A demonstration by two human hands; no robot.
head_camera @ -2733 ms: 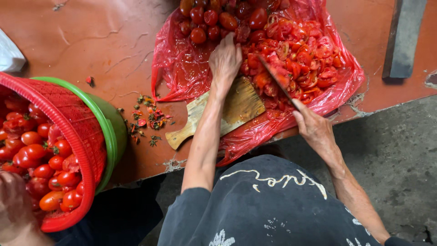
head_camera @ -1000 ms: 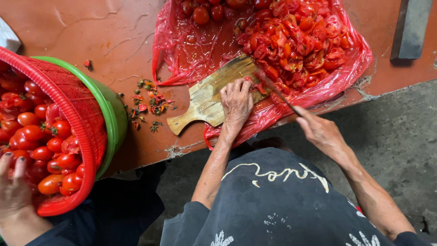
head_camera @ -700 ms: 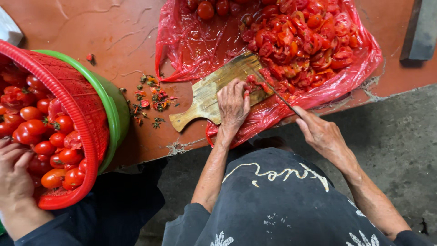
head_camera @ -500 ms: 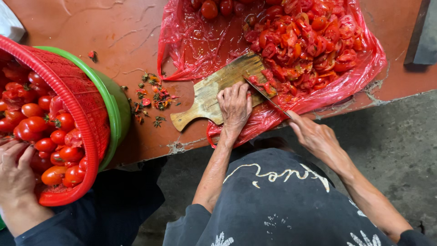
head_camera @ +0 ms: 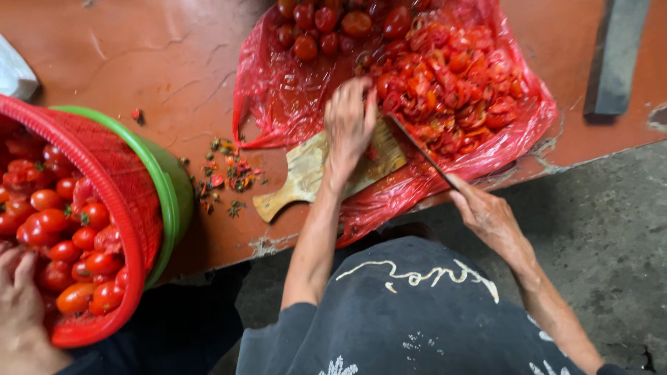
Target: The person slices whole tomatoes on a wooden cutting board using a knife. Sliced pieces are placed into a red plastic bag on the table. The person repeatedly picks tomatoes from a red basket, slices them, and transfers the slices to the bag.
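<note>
Left hand [head_camera: 349,121] on wooden board [head_camera: 316,173], fingers curled over tomato piece [head_camera: 373,153]. Right hand [head_camera: 490,215] fingers clamped on knife [head_camera: 420,151], blade just right of the tomato. Keep fingertips tucked, cut straight down, sweep pieces far-right to cut pile [head_camera: 455,83].

Bare bench [head_camera: 139,48] lies open at upper left, between the red basket [head_camera: 104,180] and the red plastic sheet [head_camera: 278,104]. Stem scraps [head_camera: 226,177] litter the strip beside the wooden cutting board [head_camera: 306,173]. Chopped tomato pile [head_camera: 458,90] and whole tomatoes [head_camera: 326,21] fill the sheet's far side. Knife blade [head_camera: 424,153] crosses diagonally to the right of the left hand [head_camera: 351,121]. Dark bar [head_camera: 615,55] blocks the far right corner. Another person's hand [head_camera: 21,312] occupies the basket's near rim.
</note>
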